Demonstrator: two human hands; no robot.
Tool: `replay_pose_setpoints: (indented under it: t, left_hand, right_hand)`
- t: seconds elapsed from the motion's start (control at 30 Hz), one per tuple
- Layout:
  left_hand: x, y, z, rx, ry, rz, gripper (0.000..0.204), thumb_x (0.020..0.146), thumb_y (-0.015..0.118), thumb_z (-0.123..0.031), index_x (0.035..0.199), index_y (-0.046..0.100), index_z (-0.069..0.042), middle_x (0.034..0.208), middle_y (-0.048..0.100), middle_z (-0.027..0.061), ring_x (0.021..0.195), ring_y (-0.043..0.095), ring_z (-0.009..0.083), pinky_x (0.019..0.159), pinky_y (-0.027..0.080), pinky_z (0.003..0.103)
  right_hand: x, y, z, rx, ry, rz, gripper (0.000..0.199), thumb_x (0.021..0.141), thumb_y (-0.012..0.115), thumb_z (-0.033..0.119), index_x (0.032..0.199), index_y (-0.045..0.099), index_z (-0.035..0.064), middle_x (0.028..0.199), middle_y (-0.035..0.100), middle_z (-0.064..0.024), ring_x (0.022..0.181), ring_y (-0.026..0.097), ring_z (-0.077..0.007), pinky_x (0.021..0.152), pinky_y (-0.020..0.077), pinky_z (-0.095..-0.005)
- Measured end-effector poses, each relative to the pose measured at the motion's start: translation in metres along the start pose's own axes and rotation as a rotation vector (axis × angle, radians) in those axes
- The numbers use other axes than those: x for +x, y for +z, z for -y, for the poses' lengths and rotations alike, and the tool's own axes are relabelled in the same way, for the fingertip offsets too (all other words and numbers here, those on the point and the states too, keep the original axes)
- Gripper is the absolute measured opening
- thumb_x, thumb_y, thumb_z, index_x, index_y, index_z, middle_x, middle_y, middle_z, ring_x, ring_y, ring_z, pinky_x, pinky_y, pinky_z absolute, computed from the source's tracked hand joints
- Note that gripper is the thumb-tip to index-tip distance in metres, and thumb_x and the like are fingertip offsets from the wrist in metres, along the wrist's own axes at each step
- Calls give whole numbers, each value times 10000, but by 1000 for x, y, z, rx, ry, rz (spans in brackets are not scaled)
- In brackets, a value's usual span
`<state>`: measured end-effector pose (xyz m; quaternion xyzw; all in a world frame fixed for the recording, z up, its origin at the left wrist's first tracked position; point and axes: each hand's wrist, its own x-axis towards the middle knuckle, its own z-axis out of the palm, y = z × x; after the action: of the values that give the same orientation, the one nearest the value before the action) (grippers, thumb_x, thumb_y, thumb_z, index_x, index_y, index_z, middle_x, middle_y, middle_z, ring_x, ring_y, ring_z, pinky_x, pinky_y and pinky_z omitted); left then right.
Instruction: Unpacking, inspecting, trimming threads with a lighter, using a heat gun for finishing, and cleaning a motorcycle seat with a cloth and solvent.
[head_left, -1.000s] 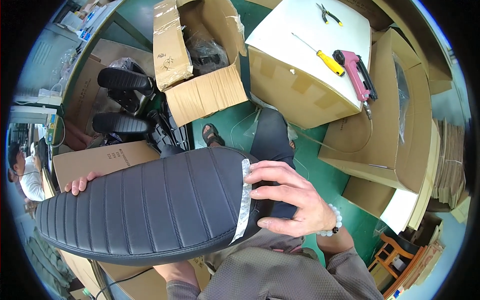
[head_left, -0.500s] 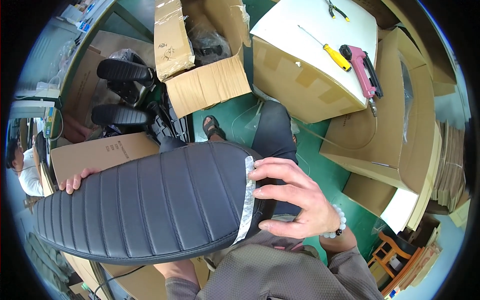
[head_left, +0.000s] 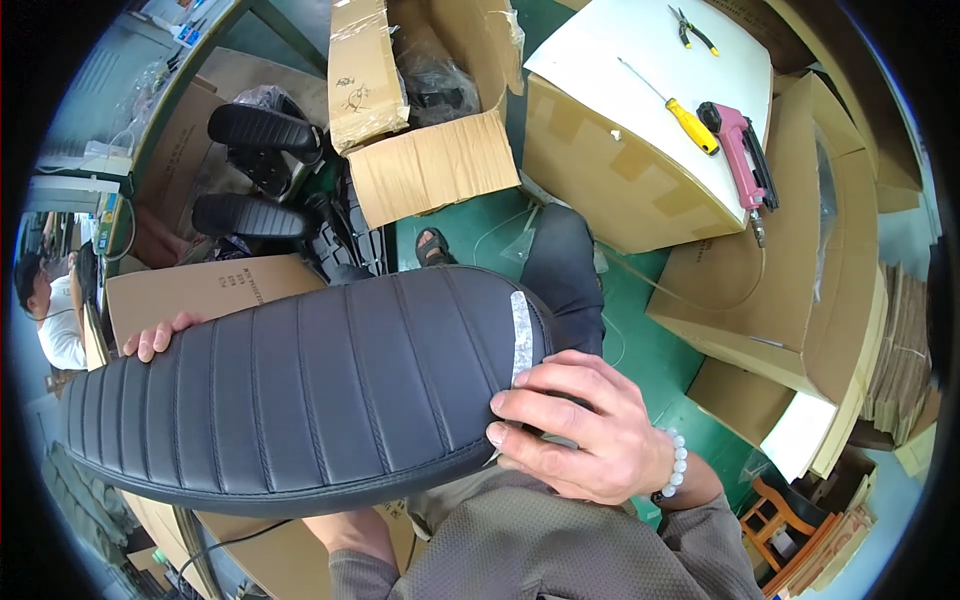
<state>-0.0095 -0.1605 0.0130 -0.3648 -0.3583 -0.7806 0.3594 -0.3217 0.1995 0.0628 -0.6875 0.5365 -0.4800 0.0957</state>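
Observation:
A long black padded motorcycle seat (head_left: 300,380) with stitched cross ribs lies across my lap. Along its rounded right end runs a narrow silver-white strip (head_left: 521,330). My left hand (head_left: 160,338) grips the seat's far left edge, its fingers curled over the top and the rest hidden behind it; that forearm passes underneath. At the right end my right hand (head_left: 590,430) is bent round the seat's edge. Its fingertips press on the cover and hide the lower part of the strip. A beaded bracelet (head_left: 677,468) circles the right wrist.
A white-topped carton (head_left: 610,170) bears pliers (head_left: 692,30), a yellow-handled screwdriver (head_left: 690,125) and a pink air stapler (head_left: 738,155) with a hose. Open cartons (head_left: 435,170) stand ahead and to the right. More black seats (head_left: 250,215) lie at the left. A person (head_left: 62,320) is at far left.
My right hand has closed in over the seat's right end and now covers the strip's lower part. The seat appears turned slightly, and the surroundings have shifted a little in view.

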Motion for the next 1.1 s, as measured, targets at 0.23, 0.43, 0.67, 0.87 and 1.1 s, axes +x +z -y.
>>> replay_pose_setpoints:
  t: [0.23,0.43,0.67,0.87,1.1]
  left_hand:
    - [8,0,-4,0,-76,52,379,988,535,-361,1311,561,-165,1240,625,52,1227,531,238,1154,253,446]
    - [11,9,8,38,-90,-30,348,983,549,-340,1281,577,-163,1220,633,49,1204,543,229,1140,283,413]
    - [15,-3,15,-48,-36,131,394,1022,447,-341,1356,522,-143,1278,603,45,1240,515,237,1151,243,431]
    - [15,10,12,11,-18,25,342,1002,503,-352,1265,583,-150,1204,636,52,1179,553,224,1132,281,430]
    - [23,13,31,-85,-58,83,345,1020,453,-326,1301,577,-170,1226,636,18,1170,557,202,1109,299,398]
  right_hand:
    - [-14,13,-9,-225,-209,-88,241,725,768,118,926,673,25,973,690,-104,861,657,-245,684,591,-334]
    - [-31,23,-16,-227,-280,-225,192,785,738,126,957,679,61,1012,677,-89,888,642,-220,698,587,-312]
    - [-28,23,0,-234,-313,-207,222,663,764,102,881,729,103,928,623,-18,841,559,-174,672,526,-286]
    - [-35,29,-4,-300,-287,-213,217,663,764,92,867,697,68,921,569,-33,787,500,-181,623,474,-286]
    - [-37,27,-10,-162,-201,-283,286,721,785,96,948,619,40,912,571,-78,776,524,-213,616,488,-334]
